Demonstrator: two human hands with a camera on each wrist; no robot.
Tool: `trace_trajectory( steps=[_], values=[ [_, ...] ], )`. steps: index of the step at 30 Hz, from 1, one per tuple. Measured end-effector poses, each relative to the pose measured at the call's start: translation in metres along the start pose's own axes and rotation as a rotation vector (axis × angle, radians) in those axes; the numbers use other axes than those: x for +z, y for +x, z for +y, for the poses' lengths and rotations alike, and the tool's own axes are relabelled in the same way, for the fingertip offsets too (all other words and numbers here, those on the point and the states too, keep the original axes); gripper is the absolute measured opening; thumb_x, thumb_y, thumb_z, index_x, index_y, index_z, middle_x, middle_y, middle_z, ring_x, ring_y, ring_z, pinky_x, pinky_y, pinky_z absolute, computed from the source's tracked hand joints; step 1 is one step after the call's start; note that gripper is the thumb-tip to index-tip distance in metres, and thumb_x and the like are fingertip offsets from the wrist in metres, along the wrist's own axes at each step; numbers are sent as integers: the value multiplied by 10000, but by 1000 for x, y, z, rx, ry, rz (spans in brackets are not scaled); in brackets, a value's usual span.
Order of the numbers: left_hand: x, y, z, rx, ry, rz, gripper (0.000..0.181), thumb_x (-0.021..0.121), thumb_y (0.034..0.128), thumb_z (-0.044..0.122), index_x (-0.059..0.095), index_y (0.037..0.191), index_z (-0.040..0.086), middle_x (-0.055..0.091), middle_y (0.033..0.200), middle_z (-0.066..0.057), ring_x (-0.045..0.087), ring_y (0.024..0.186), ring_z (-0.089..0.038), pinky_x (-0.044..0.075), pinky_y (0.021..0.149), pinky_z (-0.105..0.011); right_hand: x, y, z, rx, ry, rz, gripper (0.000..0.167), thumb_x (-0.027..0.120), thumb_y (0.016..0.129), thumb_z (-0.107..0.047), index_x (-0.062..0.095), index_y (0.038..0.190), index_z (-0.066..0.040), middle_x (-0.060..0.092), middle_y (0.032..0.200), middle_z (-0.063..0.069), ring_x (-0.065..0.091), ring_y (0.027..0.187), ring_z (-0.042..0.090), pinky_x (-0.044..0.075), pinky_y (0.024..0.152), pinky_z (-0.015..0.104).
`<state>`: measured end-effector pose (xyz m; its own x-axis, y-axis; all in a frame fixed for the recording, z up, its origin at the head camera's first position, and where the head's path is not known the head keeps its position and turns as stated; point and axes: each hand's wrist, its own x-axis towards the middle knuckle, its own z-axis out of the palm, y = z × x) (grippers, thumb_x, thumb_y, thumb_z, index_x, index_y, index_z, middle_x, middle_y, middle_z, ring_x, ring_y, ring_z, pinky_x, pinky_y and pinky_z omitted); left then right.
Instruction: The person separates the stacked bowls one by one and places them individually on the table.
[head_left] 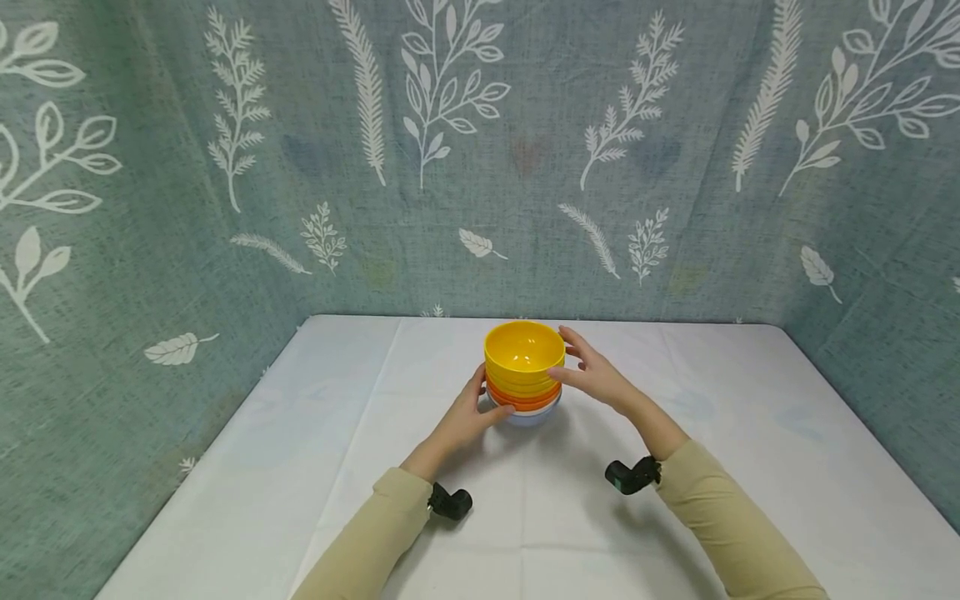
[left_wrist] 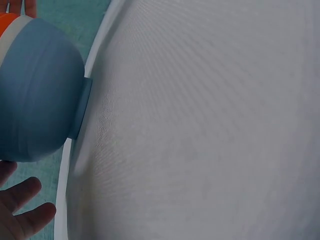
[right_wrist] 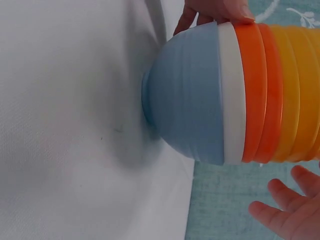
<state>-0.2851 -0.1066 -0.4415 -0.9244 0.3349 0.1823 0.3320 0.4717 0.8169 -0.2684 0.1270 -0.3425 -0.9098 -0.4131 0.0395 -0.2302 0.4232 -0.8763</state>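
Observation:
A stack of nested bowls stands on the white table: yellow bowls (head_left: 525,354) on top, orange bowls (right_wrist: 257,90) below, then a white rim and a light blue bowl (left_wrist: 42,95) at the bottom. My left hand (head_left: 467,417) holds the stack low from the left, thumb across the front near the orange rims. From the right, my right hand (head_left: 596,375) holds the top yellow bowl between thumb and index finger, near its rim. Its other fingers (right_wrist: 285,195) are spread apart, off the bowls, in the right wrist view.
A white cloth covers the table (head_left: 637,542). Green-grey fabric (head_left: 480,150) with white leaf prints hangs behind it and along both sides. Black wrist cameras (head_left: 452,503) sit at both cuffs, just above the table.

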Motion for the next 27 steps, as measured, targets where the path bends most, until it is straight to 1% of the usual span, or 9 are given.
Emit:
trace_trajectory(
  steps=[2, 6, 7, 8, 10, 15, 18, 21, 27],
  values=[
    [0, 0, 1, 14, -9, 3, 843, 648, 825, 424, 160, 1466, 174, 293, 1468, -61, 288, 1339, -229, 271, 1078, -450, 1, 5, 5, -1, -9, -6, 757, 551, 910, -222, 76, 1466, -29, 116, 1507, 201, 181, 1346, 399, 145, 1078, 580],
    [0, -1, 2, 8, -5, 0, 835, 644, 832, 414, 157, 1468, 177, 291, 1470, -54, 291, 1338, -226, 270, 1079, -450, 3, 19, 24, -13, -25, 0, 813, 594, 886, -293, 82, 1473, -61, 130, 1515, 164, 193, 1350, 371, 161, 1071, 584],
    [1, 2, -4, 11, 3, 4, 845, 639, 823, 448, 155, 1468, 195, 289, 1472, -38, 290, 1339, -213, 271, 1079, -444, 4, 22, 28, -18, -30, 4, 828, 606, 876, -313, 87, 1474, -69, 135, 1516, 156, 194, 1351, 365, 164, 1069, 584],
    [1, 1, -4, 9, 7, 4, 853, 633, 818, 472, 154, 1467, 194, 288, 1472, -37, 291, 1339, -212, 273, 1078, -445, 4, 25, 32, -17, -30, 9, 840, 619, 866, -323, 93, 1477, -88, 138, 1519, 138, 192, 1356, 353, 164, 1073, 578],
    [1, 2, -4, -1, 13, 1, 870, 623, 809, 510, 148, 1469, 199, 283, 1475, -30, 291, 1338, -204, 275, 1078, -439, 5, 27, 31, -21, -39, 14, 859, 633, 851, -348, 104, 1475, -86, 145, 1518, 135, 192, 1355, 353, 171, 1071, 578],
    [1, 2, -3, -13, 18, -3, 880, 612, 801, 542, 141, 1470, 216, 275, 1478, -16, 296, 1334, -195, 277, 1076, -442, 7, 27, 28, -10, -40, 27, 923, 671, 815, -376, 97, 1474, -78, 138, 1518, 144, 175, 1355, 379, 177, 1054, 608],
    [0, 2, -3, 0, 22, -3, 876, 613, 805, 533, 142, 1469, 207, 278, 1476, -26, 299, 1332, -203, 280, 1074, -445, 9, 29, 28, 6, -31, 32, 967, 696, 793, -378, 76, 1476, -88, 145, 1515, 150, 172, 1358, 382, 179, 1042, 625],
    [1, 2, -3, 4, 29, -3, 874, 611, 808, 531, 142, 1469, 204, 280, 1476, -30, 301, 1332, -204, 282, 1074, -441, 12, 30, 28, 17, -15, 40, 994, 717, 777, -361, 63, 1477, -97, 167, 1507, 157, 192, 1353, 379, 186, 1040, 624],
    [1, 1, -4, -1, 33, 1, 865, 618, 810, 516, 147, 1469, 212, 280, 1477, -22, 302, 1331, -193, 284, 1075, -431, 16, 31, 28, 18, 4, 68, 979, 741, 761, -328, 104, 1467, -92, 221, 1480, 165, 266, 1325, 361, 215, 1050, 590]
  ],
)
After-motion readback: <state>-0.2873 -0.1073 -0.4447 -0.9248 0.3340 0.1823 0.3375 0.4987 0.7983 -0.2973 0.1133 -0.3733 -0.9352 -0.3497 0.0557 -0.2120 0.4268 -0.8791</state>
